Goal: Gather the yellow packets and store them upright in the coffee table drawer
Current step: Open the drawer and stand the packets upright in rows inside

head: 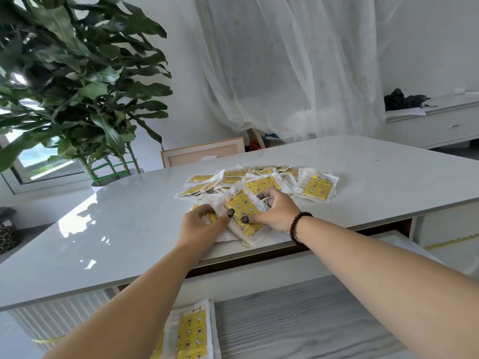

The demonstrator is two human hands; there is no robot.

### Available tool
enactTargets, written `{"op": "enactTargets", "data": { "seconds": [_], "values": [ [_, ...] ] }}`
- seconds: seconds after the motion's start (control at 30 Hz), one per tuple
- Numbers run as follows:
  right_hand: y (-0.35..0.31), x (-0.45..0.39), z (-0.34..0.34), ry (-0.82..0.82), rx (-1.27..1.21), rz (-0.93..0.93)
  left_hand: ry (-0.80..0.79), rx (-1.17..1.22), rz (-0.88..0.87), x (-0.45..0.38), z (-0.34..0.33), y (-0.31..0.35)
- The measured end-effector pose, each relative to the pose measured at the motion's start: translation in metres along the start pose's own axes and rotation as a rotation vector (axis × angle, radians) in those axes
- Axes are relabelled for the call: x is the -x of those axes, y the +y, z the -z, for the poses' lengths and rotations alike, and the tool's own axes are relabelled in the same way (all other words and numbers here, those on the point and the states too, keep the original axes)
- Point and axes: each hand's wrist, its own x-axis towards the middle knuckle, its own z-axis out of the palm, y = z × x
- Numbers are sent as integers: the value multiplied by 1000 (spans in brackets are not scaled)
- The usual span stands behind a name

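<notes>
Left hand [201, 222] and right hand [274, 213], fingers curled, together grip a small bundle of yellow packets [239, 213] at the near edge of the worktop [103, 229]. Beyond it and to the right, the loose heap of packets [261, 181] lies spread flat. Below, in the open drawer [298, 320], stored packets [191, 332] stand at its left end. The clear sleeves look light, thin, flexible and probably slippery; a bundle is best squeezed from both flat faces, edges squared, since a loose stack would likely fan out and slide.
</notes>
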Motion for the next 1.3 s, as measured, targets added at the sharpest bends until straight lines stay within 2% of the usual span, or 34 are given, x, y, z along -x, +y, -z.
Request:
{"op": "enactTargets", "data": {
  "seconds": [0.13,0.3,0.47,0.57,0.73,0.8,0.93,1.07,1.2,1.3],
  "values": [
    [-4,-3,7,-40,-1,-33,7,-20,29,-1,0,-1],
    [-22,-4,21,-114,170,-57,6,-94,9,2,-4,0],
    [-41,1,22,-88,380,0,25,-186,-44,5,-6,2],
    [-52,8,21,-7,526,63,-8,-265,-117,11,-8,4],
    [-53,6,20,-12,615,44,-14,-309,-138,20,-10,8],
    [-53,9,24,-23,558,49,30,-248,-85,23,-7,10],
    [-43,7,35,33,250,14,76,-111,37,30,10,14],
    [-24,12,32,14,-388,-189,49,-40,130,45,28,23],
    [-21,27,24,-67,-436,-266,14,-9,174,68,37,34],
    [-29,40,16,-130,-513,-314,54,37,180,86,43,42]
  ]
}}
